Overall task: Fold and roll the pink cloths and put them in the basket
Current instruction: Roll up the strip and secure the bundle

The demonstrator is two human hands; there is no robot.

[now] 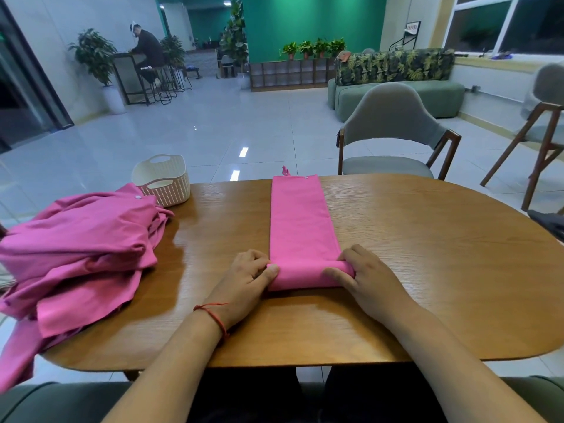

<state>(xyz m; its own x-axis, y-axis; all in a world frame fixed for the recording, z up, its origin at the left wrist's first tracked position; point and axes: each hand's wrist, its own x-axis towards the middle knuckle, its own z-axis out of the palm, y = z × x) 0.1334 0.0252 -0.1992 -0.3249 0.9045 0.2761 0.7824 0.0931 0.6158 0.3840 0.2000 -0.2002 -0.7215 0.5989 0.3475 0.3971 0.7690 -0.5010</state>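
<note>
Both hands sit closest, at 6 o'clock on the table [427,270]: the left hand [247,276] and right hand [363,276] each pinch one end of the first rolled turn of the folded strip [300,227], thumbs on the roll, fingers curled at its side edges.

Wood shows bare on either side of the strip and out toward 3 o'clock. At 9 o'clock the heap of pink cloths [82,245] lies unfolded and spills over the table's left edge.

The strip's long axis runs straight from the hands toward 12 o'clock, and its far end reaches the far table edge. Neither hand is nearer; they flank it evenly. Rolling, I judge, goes directly away from the body along that axis, with the lane ahead unobstructed.

The basket [161,181] stands at 10 o'clock, touching the heap and nearer the left hand.

A small hanging loop [285,171] sticks up at the strip's far end.
</note>
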